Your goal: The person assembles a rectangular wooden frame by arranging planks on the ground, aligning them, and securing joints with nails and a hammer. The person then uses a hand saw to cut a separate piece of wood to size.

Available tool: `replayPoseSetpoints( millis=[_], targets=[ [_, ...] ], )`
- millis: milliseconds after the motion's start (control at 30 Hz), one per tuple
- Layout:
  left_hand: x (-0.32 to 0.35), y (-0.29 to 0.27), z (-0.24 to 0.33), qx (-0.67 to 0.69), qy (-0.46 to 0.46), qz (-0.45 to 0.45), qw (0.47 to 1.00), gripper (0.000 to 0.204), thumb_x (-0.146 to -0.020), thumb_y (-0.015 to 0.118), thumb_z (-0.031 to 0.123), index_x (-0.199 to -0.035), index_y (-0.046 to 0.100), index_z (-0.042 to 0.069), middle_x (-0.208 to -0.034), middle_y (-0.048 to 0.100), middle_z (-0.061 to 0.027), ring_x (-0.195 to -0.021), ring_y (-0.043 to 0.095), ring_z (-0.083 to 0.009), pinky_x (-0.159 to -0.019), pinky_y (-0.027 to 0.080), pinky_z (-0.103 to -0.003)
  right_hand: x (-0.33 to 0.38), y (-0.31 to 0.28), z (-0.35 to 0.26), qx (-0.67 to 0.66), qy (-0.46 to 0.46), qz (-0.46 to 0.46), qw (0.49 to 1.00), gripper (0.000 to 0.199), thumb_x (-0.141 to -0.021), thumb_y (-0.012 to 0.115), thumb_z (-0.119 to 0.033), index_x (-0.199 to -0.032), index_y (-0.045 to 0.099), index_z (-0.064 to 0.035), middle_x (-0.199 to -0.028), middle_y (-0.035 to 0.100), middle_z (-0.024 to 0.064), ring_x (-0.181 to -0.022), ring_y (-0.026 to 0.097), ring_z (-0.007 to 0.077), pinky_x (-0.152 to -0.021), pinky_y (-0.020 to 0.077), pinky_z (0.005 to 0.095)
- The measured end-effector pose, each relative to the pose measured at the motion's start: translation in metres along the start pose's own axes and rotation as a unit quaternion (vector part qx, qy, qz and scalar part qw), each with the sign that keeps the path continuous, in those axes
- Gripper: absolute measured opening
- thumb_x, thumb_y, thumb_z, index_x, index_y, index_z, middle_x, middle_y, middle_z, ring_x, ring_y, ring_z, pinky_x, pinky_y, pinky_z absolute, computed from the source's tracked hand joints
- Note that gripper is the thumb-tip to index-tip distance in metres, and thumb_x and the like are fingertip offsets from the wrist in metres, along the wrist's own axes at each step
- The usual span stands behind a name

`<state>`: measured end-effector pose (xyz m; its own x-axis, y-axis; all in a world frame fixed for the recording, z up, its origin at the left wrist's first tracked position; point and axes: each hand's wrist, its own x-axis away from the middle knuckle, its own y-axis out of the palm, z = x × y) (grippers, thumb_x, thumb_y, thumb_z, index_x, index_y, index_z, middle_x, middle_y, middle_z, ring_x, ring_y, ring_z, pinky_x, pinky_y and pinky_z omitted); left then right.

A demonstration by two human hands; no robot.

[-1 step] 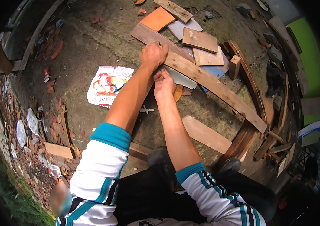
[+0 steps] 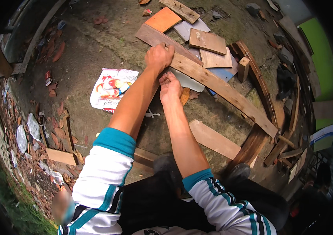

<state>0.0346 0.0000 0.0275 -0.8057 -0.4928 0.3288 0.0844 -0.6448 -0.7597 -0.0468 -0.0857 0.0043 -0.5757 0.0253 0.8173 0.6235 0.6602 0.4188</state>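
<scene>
Left hand (image 2: pixel 159 57) covers the plank (image 2: pixel 229 94) end; right hand (image 2: pixel 170 87) grip unclear.

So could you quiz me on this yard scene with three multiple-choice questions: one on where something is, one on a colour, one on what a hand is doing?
1. Where does the printed bag lie?
A. on the ground left of the arms
B. on top of the long plank
C. in the right hand

2. What colour is the flat board at the top of the pile?
A. orange
B. purple
C. black

3. What is the left hand doing?
A. gripping the long plank's edge
B. hanging free in the air
C. holding the bag

Answers:
1 A: the bag lies flat on the ground, left of the left forearm.
2 A: the board is plainly orange.
3 A: the left hand is closed over the plank, while the right hand sits just below the plank's edge.
</scene>
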Motion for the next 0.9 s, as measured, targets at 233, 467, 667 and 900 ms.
replayPoseSetpoints(
  millis=[233, 467, 667, 900],
  targets=[
    [-0.005, -0.005, 0.005, -0.014, -0.005, -0.001, 1.0, 0.052, -0.088, 0.051, 0.048, -0.114, 0.073, 0.008, -0.115, 0.07, -0.026, -0.111, 0.065, -0.0437, -0.098, 0.05, -0.051, -0.006, 0.013, -0.003, -0.008, 0.017, 0.013, 1.0, 0.027, -0.099, 0.052, -0.004, -0.123, 0.056, 0.0089, -0.093, 0.062, 0.0117, -0.08, 0.062, 0.0201, -0.072, 0.0574, 0.0327],
    [-0.005, -0.002, 0.012, -0.014, 0.0, -0.004, 1.0, 0.052, -0.089, 0.05, 0.048, -0.113, 0.073, 0.007, -0.114, 0.07, -0.0259, -0.11, 0.066, -0.0436, -0.096, 0.05, -0.051, -0.007, 0.015, -0.021, -0.007, 0.046, -0.002, 0.999, 0.023, -0.1, 0.051, -0.003, -0.12, 0.056, 0.0083, -0.084, 0.062, 0.0086, -0.075, 0.06, 0.0174, -0.066, 0.0542, 0.0274],
    [-0.009, -0.007, -0.005, -0.021, -0.008, 0.001, 1.0, 0.052, -0.09, 0.049, 0.047, -0.11, 0.072, 0.005, -0.112, 0.07, -0.0276, -0.107, 0.066, -0.045, -0.096, 0.05, -0.053, 0.039, 0.023, -0.065, 0.114, -0.074, -0.144, 0.98, 0.031, -0.1, 0.056, -0.005, -0.127, 0.058, 0.0104, -0.086, 0.064, 0.0096, -0.069, 0.06, 0.0166, -0.063, 0.0519, 0.0293],
    [-0.008, 0.0, 0.011, -0.013, 0.026, 0.001, 1.0, 0.05, -0.09, 0.049, 0.045, -0.108, 0.072, 0.004, -0.108, 0.07, -0.0291, -0.105, 0.066, -0.0463, -0.095, 0.05, -0.053, -0.083, 0.074, -0.171, 0.783, -0.319, -0.136, 0.515, 0.029, -0.082, 0.065, -0.021, -0.099, 0.078, -0.0015, -0.083, 0.073, 0.0168, -0.075, 0.069, 0.0265, -0.076, 0.0548, 0.0399]
  ],
)
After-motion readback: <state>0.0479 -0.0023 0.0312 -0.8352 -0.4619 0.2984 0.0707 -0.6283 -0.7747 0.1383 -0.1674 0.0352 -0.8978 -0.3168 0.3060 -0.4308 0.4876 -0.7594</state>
